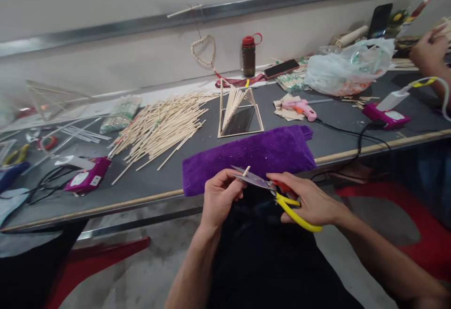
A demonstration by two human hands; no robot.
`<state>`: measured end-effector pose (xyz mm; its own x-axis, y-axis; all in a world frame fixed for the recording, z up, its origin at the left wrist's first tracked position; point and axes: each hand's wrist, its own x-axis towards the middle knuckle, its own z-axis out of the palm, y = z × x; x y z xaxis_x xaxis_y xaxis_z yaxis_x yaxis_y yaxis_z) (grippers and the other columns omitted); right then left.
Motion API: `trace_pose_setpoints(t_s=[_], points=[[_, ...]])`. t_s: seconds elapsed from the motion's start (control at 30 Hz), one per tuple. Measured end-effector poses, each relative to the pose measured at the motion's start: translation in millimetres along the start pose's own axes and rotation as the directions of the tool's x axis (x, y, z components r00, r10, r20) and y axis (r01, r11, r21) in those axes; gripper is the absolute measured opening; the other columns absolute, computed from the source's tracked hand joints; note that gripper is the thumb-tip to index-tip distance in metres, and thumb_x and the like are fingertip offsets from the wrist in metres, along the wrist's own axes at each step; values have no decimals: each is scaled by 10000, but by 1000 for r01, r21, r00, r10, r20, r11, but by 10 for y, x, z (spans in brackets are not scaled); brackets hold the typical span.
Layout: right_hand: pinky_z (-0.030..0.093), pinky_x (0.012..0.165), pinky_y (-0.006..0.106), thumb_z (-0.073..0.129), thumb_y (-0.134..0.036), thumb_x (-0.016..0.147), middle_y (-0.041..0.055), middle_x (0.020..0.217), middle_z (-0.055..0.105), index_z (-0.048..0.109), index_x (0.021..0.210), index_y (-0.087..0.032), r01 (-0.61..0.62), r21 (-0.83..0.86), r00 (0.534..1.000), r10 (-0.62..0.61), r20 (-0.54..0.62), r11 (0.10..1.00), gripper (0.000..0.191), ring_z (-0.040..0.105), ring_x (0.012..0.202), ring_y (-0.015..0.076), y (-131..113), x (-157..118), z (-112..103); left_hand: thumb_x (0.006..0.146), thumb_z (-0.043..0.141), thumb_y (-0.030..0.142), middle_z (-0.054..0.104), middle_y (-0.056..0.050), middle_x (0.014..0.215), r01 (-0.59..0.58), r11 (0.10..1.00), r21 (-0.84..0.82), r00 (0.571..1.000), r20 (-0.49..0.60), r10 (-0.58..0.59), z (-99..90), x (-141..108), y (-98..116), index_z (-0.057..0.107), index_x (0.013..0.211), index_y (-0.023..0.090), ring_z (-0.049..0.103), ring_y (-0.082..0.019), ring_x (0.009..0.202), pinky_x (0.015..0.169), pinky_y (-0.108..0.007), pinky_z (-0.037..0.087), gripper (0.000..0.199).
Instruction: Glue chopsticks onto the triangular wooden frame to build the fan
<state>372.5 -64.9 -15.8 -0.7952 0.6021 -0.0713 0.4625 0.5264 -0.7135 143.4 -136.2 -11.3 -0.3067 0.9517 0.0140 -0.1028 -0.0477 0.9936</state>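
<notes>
Looks like a shared craft workshop, judging by the worktable [148, 182] under the purple cloth [253, 147]. Has heaped wooden sticks [167, 123] left of the cloth, a pink glue gun [307, 110] behind it and another person's hand [427, 50] far to its right.

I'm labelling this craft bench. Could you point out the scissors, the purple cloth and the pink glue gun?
Scissors [281, 201]: head view, on the yellow handle near the pivot.
Purple cloth [251, 151]: head view, on its middle.
Pink glue gun [302, 104]: head view, on its body.
</notes>
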Motion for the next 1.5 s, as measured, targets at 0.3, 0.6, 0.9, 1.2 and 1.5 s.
trace_pose_setpoints(t_s=[0.3, 0.6, 0.9, 1.2, 1.5], points=[[481, 815, 335, 531, -352, 895, 96, 1168, 638, 375, 1429, -190, 53, -78, 998, -51, 26, 996, 579, 637, 939, 212, 23, 46, 141, 786, 623, 158, 624, 46, 587, 30, 1000, -3, 1000, 3, -30, 54, -65, -70, 674, 772, 181, 490, -43, 433, 409, -143, 347, 57], [473, 750, 327, 504, -166, 805, 99, 1055, 663, 418, 1369, -151, 125, -206, 992, -126, 5, 971, 571, 642, 861, 207, 32, 49, 132, 776, 657, 190, 602, 38, 555, 2, 999, 51, 999, -55, 1, 99, -167, 3, 666, 737, 169, 485, -57, 432, 414, -159, 364, 45], [488, 800, 347, 520, -247, 847, 118, 1117, 646, 406, 1405, -157, 171, -299, 981, -190, -35, 939, 577, 634, 938, 218, -4, 48, 63, 756, 695, 221, 556, 52, 476, -36, 982, 183, 989, -135, 62, 117, -239, 64, 666, 746, 175, 462, -68, 397, 397, -171, 352, 55], [479, 725, 326, 606, -544, 823, 100, 1029, 670, 473, 1365, -170, 172, -310, 973, -211, -94, 935, 672, 637, 865, 220, -58, 125, -7, 792, 690, 264, 600, 40, 559, -166, 950, 263, 969, -133, 207, 134, -257, 14, 703, 771, 197, 472, -67, 418, 419, -185, 380, 72], [473, 754, 361, 570, -605, 827, 115, 996, 635, 453, 1371, -135, 228, -329, 961, -265, -72, 916, 729, 615, 875, 239, -179, 153, -5, 788, 695, 290, 603, 30, 578, -189, 925, 329, 963, -121, 239, 115, -297, 23, 703, 735, 199, 452, -74, 423, 417, -195, 364, 106]])
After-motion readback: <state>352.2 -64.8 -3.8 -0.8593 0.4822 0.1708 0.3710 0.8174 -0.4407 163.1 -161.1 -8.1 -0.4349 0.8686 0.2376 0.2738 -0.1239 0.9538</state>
